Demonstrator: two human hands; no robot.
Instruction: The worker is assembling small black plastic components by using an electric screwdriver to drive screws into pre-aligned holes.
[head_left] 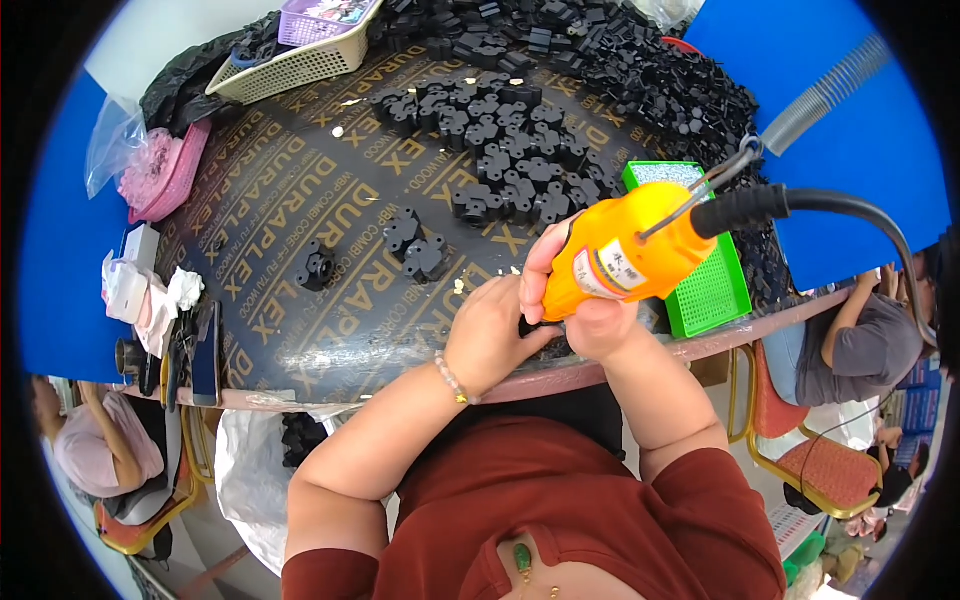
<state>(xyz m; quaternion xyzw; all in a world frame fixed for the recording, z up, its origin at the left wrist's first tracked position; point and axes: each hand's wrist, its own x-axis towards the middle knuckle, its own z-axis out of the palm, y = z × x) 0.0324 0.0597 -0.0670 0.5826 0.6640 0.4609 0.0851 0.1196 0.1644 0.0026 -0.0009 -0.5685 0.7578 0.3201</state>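
My right hand (pixel 585 310) grips an orange electric screwdriver (pixel 630 250) that points down at the table's near edge, its black cable (pixel 850 205) arching off to the right. My left hand (pixel 490 335) is closed over a small black plastic part (pixel 527 327) right under the tool's tip; most of that part is hidden. A few black plastic parts (pixel 415 245) lie just beyond my hands, and one lone black part (pixel 317 265) sits further left.
A big heap of black parts (pixel 600 60) fills the far side of the dark board table (pixel 300 180). A green tray (pixel 715 290) lies at the right, a cream basket (pixel 300 60) at the back left, a pink pouch (pixel 160 170) and phone (pixel 207 350) at left. Other people sit at both sides.
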